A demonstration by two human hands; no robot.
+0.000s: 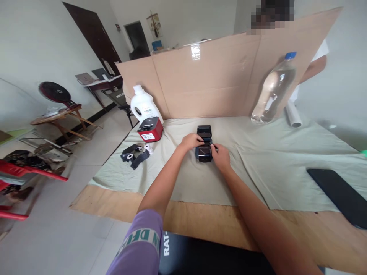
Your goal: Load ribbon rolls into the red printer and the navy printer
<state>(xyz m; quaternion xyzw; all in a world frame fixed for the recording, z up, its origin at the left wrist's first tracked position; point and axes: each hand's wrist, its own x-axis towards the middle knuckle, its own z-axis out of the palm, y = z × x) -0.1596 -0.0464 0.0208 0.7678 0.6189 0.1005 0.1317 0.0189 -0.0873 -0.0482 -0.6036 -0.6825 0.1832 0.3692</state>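
A small black box-shaped device (204,151) with its lid (204,131) flipped up lies in the middle of a pale green cloth (258,168). My left hand (191,141) rests on the device's left side. My right hand (221,156) grips its right side, fingertips at the hinge. Both hands touch the device, which stays on the cloth.
A red and black device (150,129) and a white jug (142,104) stand at the left, with black rolls (135,155) in front. A clear bottle (273,89) and white roll (293,114) lean on a cardboard screen (212,76). A black flat object (341,194) lies right. A person stands behind the screen.
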